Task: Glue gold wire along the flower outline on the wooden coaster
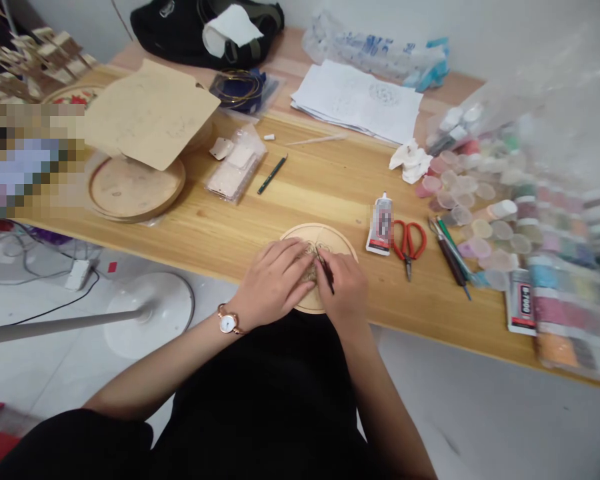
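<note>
A round wooden plate (347,244) lies at the table's front edge, close to my body, with fine curled wire lines on its face. My left hand (276,279) rests over its left side, palm down and fingers stretched out, a watch on that wrist. From the right, my right hand (347,283) pinches a thin dark tool like tweezers (326,270), its tip down at the wire pattern. Both hands cover much of the plate. Just to the right lie a glue tube (381,225) and red-handled pliers (409,244).
Several small pots (463,193) and bags of coloured grains (555,293) crowd the right, near a second glue tube (521,303). Behind are a pen (273,175), a plastic packet (236,167) and papers (355,100). Brown card (153,110) covers part of a round tray (135,190) at left.
</note>
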Tool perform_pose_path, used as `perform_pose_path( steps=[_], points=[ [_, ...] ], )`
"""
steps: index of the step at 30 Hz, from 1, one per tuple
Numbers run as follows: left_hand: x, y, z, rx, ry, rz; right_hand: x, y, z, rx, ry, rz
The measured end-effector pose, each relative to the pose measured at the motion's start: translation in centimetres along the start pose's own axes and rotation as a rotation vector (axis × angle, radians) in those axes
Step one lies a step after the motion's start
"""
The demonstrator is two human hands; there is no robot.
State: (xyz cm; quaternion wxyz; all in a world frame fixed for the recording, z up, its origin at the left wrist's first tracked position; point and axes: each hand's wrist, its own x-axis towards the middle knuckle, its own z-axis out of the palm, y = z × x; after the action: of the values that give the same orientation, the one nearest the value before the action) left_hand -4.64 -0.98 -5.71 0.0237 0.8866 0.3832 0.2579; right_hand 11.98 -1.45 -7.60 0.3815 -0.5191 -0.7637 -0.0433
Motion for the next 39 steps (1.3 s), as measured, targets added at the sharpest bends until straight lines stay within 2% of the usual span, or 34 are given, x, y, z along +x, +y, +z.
perform_pose_path(
  steps=[10, 25, 39],
  points=[
    [0.5, 0.1, 1.5, -0.045, -0.015, -0.047, -0.4, 0.2, 0.3, 0.016, -0.008, 0.039],
    [0.3, 0.0, 1.9, -0.082, 0.010, -0.047, -0.3, 0.2, 0.0, 0.034, -0.025, 0.045],
    [0.5, 0.2, 2.0, -0.052, -0.021, -0.098, -0.3, 0.2, 0.0, 0.072, -0.041, 0.080]
  ],
)
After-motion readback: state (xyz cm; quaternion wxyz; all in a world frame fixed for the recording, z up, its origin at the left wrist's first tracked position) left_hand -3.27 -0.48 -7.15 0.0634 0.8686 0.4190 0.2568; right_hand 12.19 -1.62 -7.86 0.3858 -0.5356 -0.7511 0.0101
